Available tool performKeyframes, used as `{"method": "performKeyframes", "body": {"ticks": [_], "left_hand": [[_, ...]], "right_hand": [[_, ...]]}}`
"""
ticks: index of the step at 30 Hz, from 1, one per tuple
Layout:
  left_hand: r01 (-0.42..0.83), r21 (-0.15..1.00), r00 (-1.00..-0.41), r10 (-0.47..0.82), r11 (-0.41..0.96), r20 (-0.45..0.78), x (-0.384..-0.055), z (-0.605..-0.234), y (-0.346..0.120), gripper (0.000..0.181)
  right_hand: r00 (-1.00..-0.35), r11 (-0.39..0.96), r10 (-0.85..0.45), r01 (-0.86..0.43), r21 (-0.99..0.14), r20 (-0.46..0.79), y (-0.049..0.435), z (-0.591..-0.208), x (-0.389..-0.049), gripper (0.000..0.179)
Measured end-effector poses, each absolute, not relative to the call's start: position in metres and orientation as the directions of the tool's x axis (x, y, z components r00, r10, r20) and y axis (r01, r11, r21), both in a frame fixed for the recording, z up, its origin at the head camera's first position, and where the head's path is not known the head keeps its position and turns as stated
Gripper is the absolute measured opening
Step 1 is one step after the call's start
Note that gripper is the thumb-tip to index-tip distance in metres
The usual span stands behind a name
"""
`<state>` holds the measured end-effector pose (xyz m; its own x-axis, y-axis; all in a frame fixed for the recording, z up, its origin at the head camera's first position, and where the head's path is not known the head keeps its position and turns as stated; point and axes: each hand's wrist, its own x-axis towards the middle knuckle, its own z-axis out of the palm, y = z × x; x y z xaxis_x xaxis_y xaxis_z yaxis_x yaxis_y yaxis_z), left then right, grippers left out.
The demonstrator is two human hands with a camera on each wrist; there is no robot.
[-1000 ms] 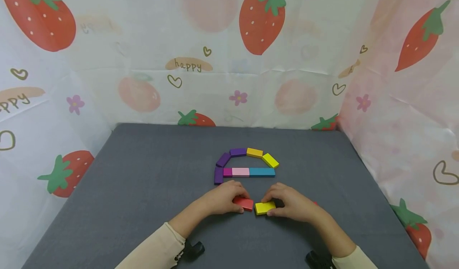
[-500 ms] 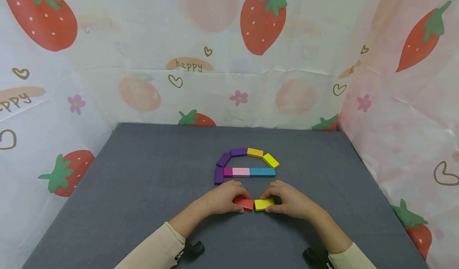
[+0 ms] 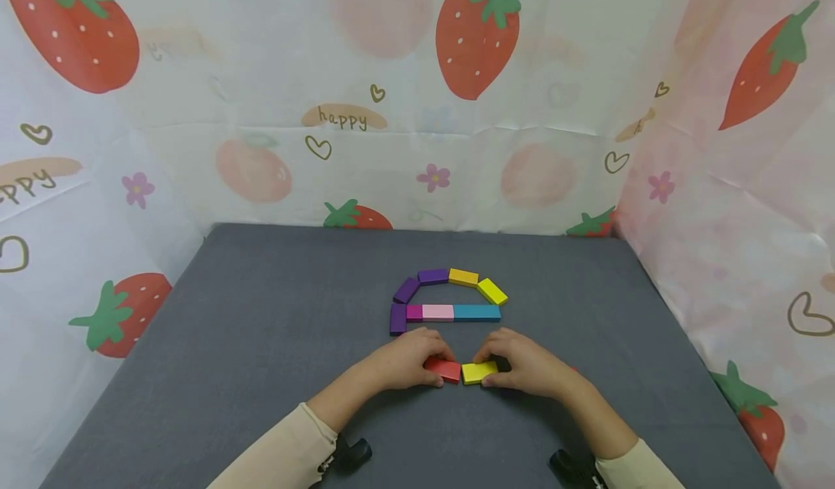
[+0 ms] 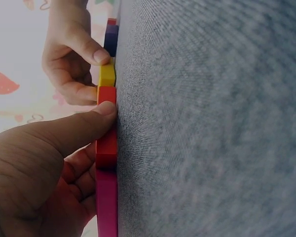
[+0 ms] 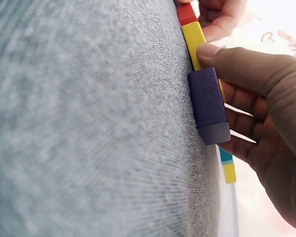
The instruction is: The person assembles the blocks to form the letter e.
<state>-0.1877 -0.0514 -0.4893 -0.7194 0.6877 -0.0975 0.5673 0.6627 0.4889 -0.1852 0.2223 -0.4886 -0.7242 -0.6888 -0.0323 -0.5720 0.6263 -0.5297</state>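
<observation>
My left hand [image 3: 407,360] pinches a red block [image 3: 446,371] between thumb and fingers on the grey tabletop. Facing it, my right hand [image 3: 531,367] pinches a yellow block [image 3: 478,373]; the two blocks lie end to end, touching or nearly so. In the left wrist view a magenta block [image 4: 107,202] lies past the near end of the red one. A purple block [image 5: 208,96] shows beside the right thumb in the right wrist view. Both of these are hidden by the hands in the head view.
Beyond the hands, purple blocks [image 3: 398,319], an orange-yellow block [image 3: 464,278] and a yellow block [image 3: 492,291] form an arch. A straight row of magenta, pink [image 3: 438,314] and blue [image 3: 477,314] crosses below it. Strawberry-print cloth [image 3: 261,76] surrounds the table.
My right hand has slid the yellow block slightly left and away from me, closing the gap to the red block and straightening it. My left hand has stayed put.
</observation>
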Motion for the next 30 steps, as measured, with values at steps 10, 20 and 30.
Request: {"method": "performKeyframes", "body": {"ticks": [10,20,30], "left_hand": [[0.561,0.496,-0.721,0.686,0.663,-0.101,-0.1865,-0.4883,-0.0513,0.033],[0.559,0.489,-0.724,0.681,0.670,-0.105,-0.1863,-0.4875,-0.0508,0.034],[0.554,0.494,-0.726,0.679,0.671,-0.109,-0.1860,-0.4880,-0.0500,0.036]], "right_hand": [[-0.720,0.622,-0.693,-0.574,-0.533,-0.033,0.2218,-0.4895,-0.1855,0.025],[-0.728,0.634,-0.684,-0.562,-0.530,-0.047,0.2210,-0.4889,-0.1846,0.025],[-0.726,0.633,-0.687,-0.570,-0.525,-0.040,0.2212,-0.4896,-0.1848,0.025]]}}
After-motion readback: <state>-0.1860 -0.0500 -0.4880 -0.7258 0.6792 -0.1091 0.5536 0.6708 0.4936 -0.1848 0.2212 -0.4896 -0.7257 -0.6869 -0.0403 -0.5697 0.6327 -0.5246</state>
